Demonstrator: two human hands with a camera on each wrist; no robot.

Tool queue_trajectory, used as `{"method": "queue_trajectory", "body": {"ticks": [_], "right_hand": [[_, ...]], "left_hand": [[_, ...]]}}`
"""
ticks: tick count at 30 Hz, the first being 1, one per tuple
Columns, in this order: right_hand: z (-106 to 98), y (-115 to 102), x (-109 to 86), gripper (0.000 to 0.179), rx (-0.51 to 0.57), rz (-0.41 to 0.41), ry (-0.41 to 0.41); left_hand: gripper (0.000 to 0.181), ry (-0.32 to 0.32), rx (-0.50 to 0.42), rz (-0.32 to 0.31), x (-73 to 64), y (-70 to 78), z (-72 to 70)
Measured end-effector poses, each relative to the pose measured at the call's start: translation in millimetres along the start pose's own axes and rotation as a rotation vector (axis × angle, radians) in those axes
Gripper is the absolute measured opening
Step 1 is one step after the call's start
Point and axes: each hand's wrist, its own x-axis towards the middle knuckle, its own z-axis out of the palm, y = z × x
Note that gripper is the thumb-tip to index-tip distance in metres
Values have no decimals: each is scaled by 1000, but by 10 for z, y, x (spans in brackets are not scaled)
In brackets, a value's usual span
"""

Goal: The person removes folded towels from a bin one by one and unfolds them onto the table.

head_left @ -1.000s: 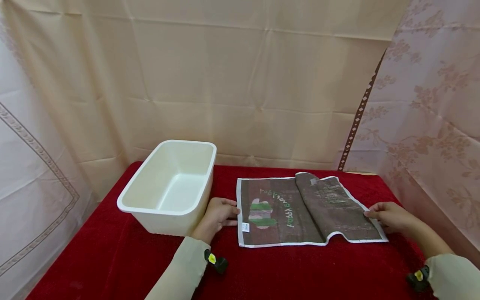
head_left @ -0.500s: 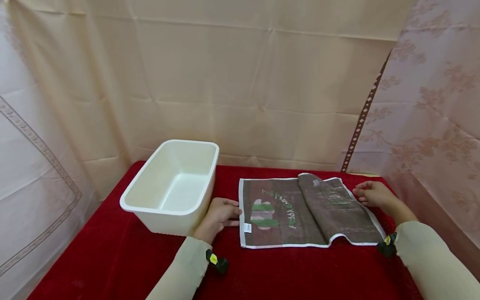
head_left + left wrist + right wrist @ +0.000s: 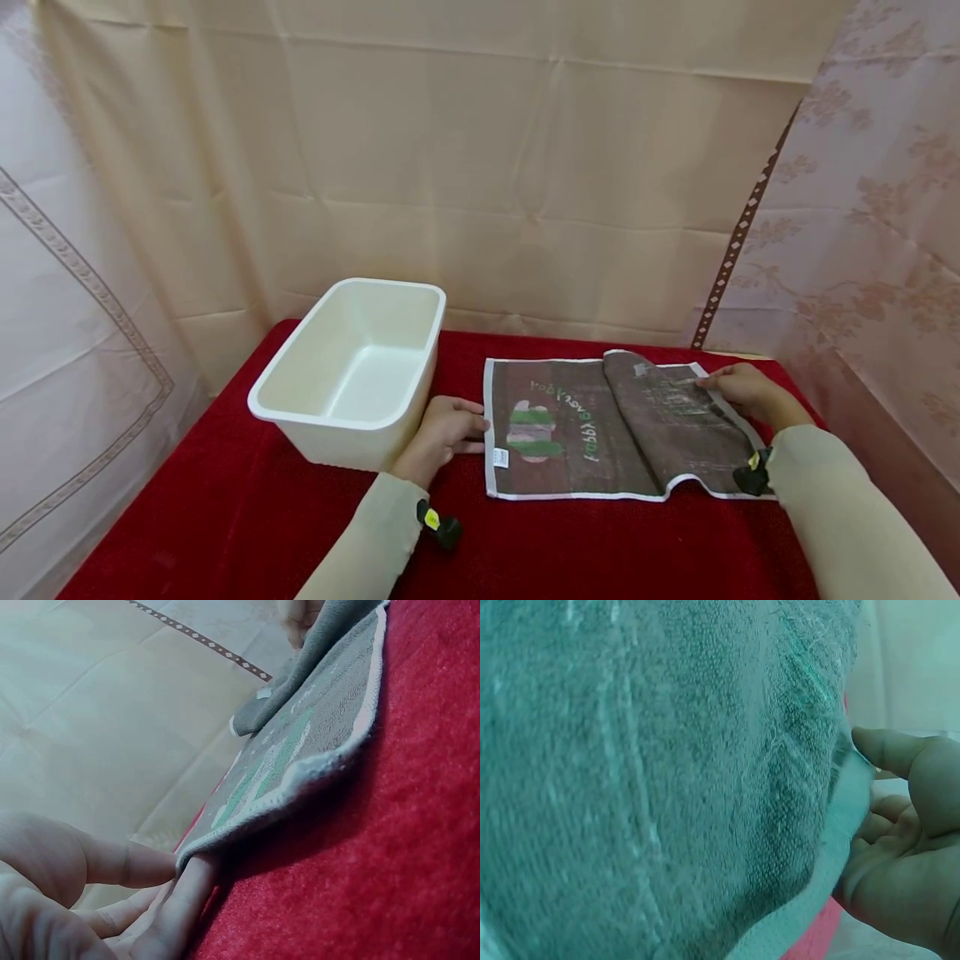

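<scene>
A grey-brown towel [image 3: 585,467] with a white border lies on the red cloth, with a green and pink print, lettering and a small white tag at its left end. A fold runs across its middle, and its right part is rumpled. My left hand [image 3: 448,429] pinches the left edge; in the left wrist view the thumb is above the towel [image 3: 330,712] and a finger beneath it. At the far right part of the edge, my right hand [image 3: 746,390] pinches the white border between thumb and fingers, close up in the right wrist view beside the towel [image 3: 667,765].
A cream plastic basin [image 3: 315,421] stands left of the towel, right beside my left wrist. The red cloth [image 3: 570,550] covers the table. Beige curtain [image 3: 487,167] hangs behind, with a patterned pinkish curtain [image 3: 885,233] at the right.
My right hand let go of the towel's right edge lower down, moved up and left along it, and now pinches it nearer the far corner. My left hand stays at the left edge.
</scene>
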Motion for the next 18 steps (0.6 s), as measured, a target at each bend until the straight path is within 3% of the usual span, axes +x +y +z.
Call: {"method": "queue_trajectory", "body": {"ticks": [6, 12, 18], "right_hand": [[14, 73, 36, 16, 27, -50, 82], [-45, 201, -3, 26, 18, -125, 201], [-120, 317, -22, 28, 89, -91, 330]], "left_hand": [[26, 4, 5, -7, 13, -22, 13], [27, 3, 6, -13, 14, -9, 13], [27, 10, 13, -14, 21, 13, 3]]}}
